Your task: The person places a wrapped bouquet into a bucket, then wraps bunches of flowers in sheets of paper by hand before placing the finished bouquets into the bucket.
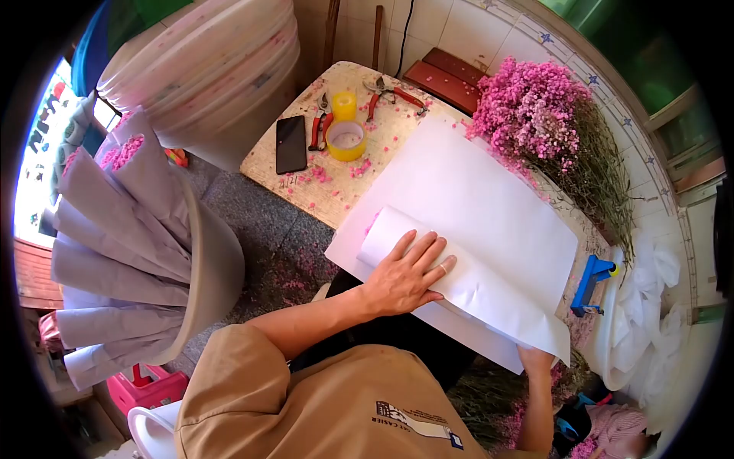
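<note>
A large white sheet of wrapping paper (482,183) lies across the table, its near edge folded over into a loose roll (466,283). A trace of pink shows at the roll's left end; the rest of what is inside stays hidden. My left hand (407,274) rests flat on top of the roll, fingers stretched out, a ring on one of them. At the roll's right end is my right hand (537,359), with its fingers hidden under the paper, so I cannot see what they hold.
Pink flowers (535,115) lie at the table's back right. On the wooden table (329,203) are a phone (291,145), tape rolls (346,141), red-handled pruners (317,130) and scattered petals. A blue tape dispenser (591,284) sits right. Wrapped bundles (122,222) fill a bin (218,252) on the left.
</note>
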### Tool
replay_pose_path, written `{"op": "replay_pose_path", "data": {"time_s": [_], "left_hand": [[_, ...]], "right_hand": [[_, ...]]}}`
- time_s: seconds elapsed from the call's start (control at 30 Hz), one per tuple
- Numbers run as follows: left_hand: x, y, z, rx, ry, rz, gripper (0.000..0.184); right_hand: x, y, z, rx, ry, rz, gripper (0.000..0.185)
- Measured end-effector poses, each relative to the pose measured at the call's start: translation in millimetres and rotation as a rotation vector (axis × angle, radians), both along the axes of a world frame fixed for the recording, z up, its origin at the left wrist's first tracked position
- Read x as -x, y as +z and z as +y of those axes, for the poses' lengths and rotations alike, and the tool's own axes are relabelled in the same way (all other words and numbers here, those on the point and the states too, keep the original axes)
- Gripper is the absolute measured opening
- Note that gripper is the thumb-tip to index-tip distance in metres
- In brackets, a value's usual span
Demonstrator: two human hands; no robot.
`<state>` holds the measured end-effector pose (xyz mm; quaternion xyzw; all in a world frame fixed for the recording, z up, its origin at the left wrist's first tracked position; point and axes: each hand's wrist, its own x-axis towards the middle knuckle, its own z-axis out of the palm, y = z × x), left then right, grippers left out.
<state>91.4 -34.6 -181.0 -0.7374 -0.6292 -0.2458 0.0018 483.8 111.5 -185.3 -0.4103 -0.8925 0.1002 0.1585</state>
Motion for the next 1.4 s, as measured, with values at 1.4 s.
{"op": "replay_pose_path", "data": {"time_s": [1.4], "left_hand": [[-13.0, 10.7, 14.3, 0.129, -0.029, 0.22, 0.07]], "right_hand": [[-120.7, 96.3, 35.7, -0.218, -0.498, 0.339, 0.042]]}}
